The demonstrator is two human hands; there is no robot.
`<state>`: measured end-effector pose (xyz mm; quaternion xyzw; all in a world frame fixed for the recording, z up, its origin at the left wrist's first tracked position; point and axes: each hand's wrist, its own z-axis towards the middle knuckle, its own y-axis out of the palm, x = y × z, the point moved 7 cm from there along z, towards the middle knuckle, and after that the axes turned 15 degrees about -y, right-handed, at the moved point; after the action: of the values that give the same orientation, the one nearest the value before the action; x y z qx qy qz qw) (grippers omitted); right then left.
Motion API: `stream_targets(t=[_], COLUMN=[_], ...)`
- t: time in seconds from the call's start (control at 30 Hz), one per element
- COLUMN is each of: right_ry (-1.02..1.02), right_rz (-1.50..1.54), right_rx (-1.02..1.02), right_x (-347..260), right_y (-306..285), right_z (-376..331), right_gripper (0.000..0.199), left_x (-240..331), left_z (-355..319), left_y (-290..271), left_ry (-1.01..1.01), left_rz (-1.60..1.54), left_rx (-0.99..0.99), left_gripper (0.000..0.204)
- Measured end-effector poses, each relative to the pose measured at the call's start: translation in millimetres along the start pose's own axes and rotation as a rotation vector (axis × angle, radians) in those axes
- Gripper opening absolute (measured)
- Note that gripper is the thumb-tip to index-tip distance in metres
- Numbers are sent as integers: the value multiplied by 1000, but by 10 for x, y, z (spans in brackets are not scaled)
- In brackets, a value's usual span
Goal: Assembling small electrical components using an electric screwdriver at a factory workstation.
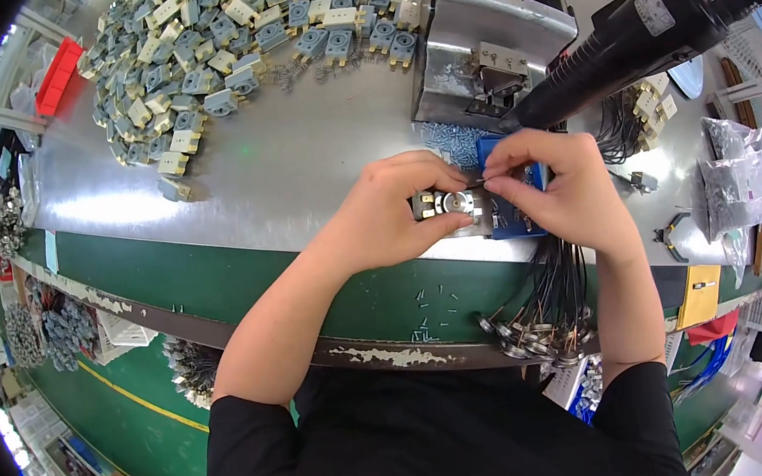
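My left hand closes its thumb and fingers around a small switch-like part with a round metal centre and pale terminals. Just right of it, my right hand pinches thumb against forefinger at the part's upper edge. A thin dark piece shows between those fingertips, too small to name. Beneath the right hand lies a blue tray of small metal pieces, partly covered by the hand. Black leads with round metal ends hang over the table edge below. Small screws are heaped just beyond the fingers.
A black electric screwdriver slants in from the right beside a metal box machine. Grey and cream switch parts are piled at far left. Pliers, a plastic bag and a yellow box lie right; loose screws near the front edge.
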<state>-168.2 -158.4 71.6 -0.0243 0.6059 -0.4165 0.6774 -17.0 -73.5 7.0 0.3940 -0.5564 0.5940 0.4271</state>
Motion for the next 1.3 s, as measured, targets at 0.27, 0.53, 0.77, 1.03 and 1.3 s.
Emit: stream_targets(t=[0.27, 0.53, 0.77, 1.03, 1.3], right_ry=[-54, -20, -45, -541, -608], right_rz=[-11, -103, -134, -555, -20], right_rx=[-184, -228, -111, 62, 794], right_x=[21, 39, 41, -270, -7], right_y=[218, 285, 280, 140, -742], right_z=[146, 154, 40, -103, 1], right_gripper=[30, 28, 28, 27, 75], left_x=[10, -28, 16, 22, 22], left_z=[-11, -37, -6, -26, 4], left_y=[-1, -5, 11, 7, -2], left_ry=[-6, -17, -50, 30, 69], left_rz=[23, 29, -2, 21, 14], left_rx=[0, 33, 4, 22, 27], left_gripper=[32, 36, 36, 29, 23])
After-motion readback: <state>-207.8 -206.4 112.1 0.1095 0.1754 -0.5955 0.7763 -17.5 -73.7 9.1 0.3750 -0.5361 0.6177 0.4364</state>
